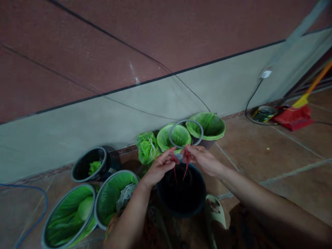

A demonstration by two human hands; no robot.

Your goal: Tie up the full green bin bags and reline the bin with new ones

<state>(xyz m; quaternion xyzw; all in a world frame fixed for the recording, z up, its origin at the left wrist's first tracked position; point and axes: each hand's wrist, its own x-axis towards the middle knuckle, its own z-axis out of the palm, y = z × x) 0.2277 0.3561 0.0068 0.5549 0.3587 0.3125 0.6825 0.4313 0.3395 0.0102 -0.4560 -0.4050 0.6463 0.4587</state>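
My left hand (160, 166) and my right hand (204, 159) are close together over a dark bin (181, 207) between my feet. Each pinches a thin pink-red string (186, 166), whose two ends dangle toward the bin. Just beyond my fingers a grey ring (202, 133) overlaps two bins lined with green bags, the left lined bin (162, 136) and the right lined bin (219, 128). Whether the ring rests on them or touches my hands, I cannot tell. The inside of the dark bin is too dark to make out.
To the left stand more bins: a dark one (75, 173) with a green scrap, and two green-lined ones (49, 224) (97, 204). A tied green bag (145, 152) sits by the wall. At right are a red dustpan (295, 117), a tin (264, 113) and a black cable (246, 107).
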